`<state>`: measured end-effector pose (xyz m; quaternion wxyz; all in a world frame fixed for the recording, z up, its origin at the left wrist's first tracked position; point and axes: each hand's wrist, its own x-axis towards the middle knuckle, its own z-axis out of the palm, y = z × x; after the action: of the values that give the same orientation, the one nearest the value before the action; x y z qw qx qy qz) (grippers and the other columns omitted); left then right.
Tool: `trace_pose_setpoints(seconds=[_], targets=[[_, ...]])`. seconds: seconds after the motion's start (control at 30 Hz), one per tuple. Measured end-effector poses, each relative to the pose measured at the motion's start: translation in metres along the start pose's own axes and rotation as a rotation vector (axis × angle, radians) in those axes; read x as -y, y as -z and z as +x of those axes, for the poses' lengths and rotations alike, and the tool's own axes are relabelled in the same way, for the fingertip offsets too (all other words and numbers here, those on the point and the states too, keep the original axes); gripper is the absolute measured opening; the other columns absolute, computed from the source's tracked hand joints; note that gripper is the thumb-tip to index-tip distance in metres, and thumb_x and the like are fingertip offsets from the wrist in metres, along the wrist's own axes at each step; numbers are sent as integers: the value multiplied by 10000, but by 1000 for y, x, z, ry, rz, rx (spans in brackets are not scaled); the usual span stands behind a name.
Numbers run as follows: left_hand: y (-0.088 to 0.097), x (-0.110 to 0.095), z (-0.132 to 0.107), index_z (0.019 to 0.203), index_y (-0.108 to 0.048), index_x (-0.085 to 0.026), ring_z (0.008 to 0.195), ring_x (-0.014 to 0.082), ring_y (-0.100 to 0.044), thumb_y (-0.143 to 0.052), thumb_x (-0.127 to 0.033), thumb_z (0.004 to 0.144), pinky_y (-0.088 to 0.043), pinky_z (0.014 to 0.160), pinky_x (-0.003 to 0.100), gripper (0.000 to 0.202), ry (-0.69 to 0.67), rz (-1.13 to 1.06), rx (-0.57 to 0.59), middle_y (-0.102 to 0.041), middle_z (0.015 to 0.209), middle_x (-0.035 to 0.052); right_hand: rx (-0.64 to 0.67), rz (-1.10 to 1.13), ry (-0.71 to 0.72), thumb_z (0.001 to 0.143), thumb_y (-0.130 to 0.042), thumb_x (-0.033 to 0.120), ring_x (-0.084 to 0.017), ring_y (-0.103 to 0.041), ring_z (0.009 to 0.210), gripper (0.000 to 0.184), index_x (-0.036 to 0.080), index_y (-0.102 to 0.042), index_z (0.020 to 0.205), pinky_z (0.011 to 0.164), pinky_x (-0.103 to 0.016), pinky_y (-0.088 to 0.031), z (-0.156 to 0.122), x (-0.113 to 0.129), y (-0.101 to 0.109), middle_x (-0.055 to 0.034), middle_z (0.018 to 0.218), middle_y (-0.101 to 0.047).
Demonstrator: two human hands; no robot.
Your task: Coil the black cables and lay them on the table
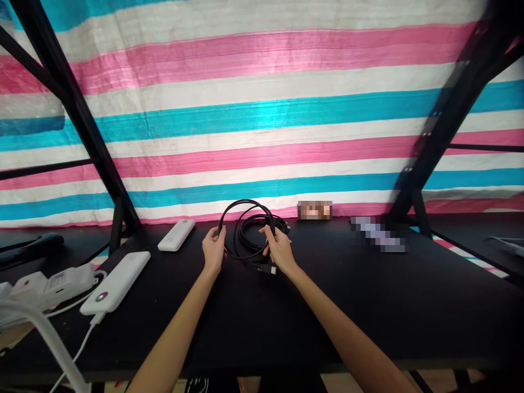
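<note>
Between my two hands a black cable (246, 201) is held up in a round coil of a few loops. My left hand (213, 248) pinches the coil's left side with thumb and fingers. On the opposite side my right hand (280, 248) grips the loops, its thumb pointing up. Near the right wrist a cable plug (267, 268) with a light metal tip hangs or lies by the table; I cannot tell which. Behind the held loops, a second black coil (248, 238) rests on the black table (319, 322), partly hidden by the right hand.
Two white power banks (123, 278) (177, 235) lie at the left, the nearer with a white cable plugged in. Beyond them is a white power strip (53, 285). Blurred items (314, 210) (379, 233) sit at the back right. Black frame posts (77, 114) and a striped sheet (262, 114) stand behind.
</note>
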<state>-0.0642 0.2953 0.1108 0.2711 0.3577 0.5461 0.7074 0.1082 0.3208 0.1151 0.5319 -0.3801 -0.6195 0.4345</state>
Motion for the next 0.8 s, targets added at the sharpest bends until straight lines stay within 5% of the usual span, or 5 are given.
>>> trace_pose_setpoints(seconds=[0.27,0.53,0.8], targets=[[2,-6,5,750,-564,-166,329,45,-295,-709,-505,647,-192,326,169,383,181,-365,78,-233,405,-130,43,105,-27,843,-371,615,-70,-309,237,528,143,-596,920,279,-184,-210,0,6,1,47,372,-504],[24,-18,14,517,-307,-202,337,58,-202,-401,-333,908,-217,327,193,422,283,-691,300,-210,434,-69,111,90,-25,804,-454,587,-64,-335,239,494,132,-642,847,282,-196,-172,2,8,2,21,441,-550],[38,-31,14,541,-326,-189,376,55,-226,-378,-332,914,-250,357,169,403,250,-895,368,-192,490,-65,-134,-5,123,828,-459,563,-110,-427,448,462,147,-659,848,447,-236,-338,10,11,12,24,513,-479]])
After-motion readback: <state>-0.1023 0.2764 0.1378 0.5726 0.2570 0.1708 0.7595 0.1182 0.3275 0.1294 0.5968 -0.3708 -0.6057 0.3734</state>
